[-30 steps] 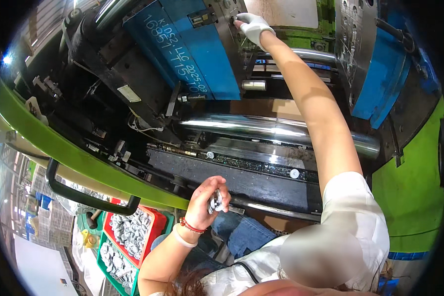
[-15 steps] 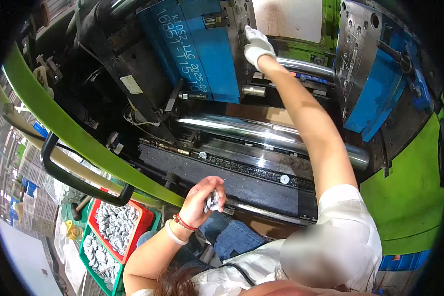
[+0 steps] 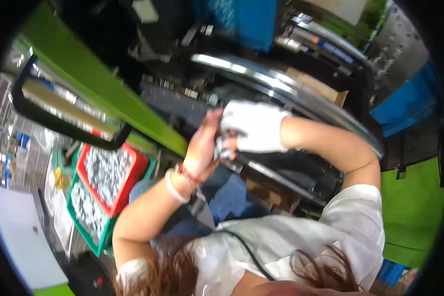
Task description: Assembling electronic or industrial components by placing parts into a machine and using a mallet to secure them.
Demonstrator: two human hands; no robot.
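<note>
Small grey metal parts (image 3: 222, 144) sit pinched between both hands at chest height. Bare left hand (image 3: 202, 148) curls shut on them; white-gloved right hand (image 3: 254, 127) closes on the same cluster. Likely light, rigid, slick — grip by the edges.

Green machine frame (image 3: 108, 98) up left of the hands, red crate (image 3: 133, 167) and green crate (image 3: 84, 232) below, steel bar (image 3: 291, 89) beyond.
</note>
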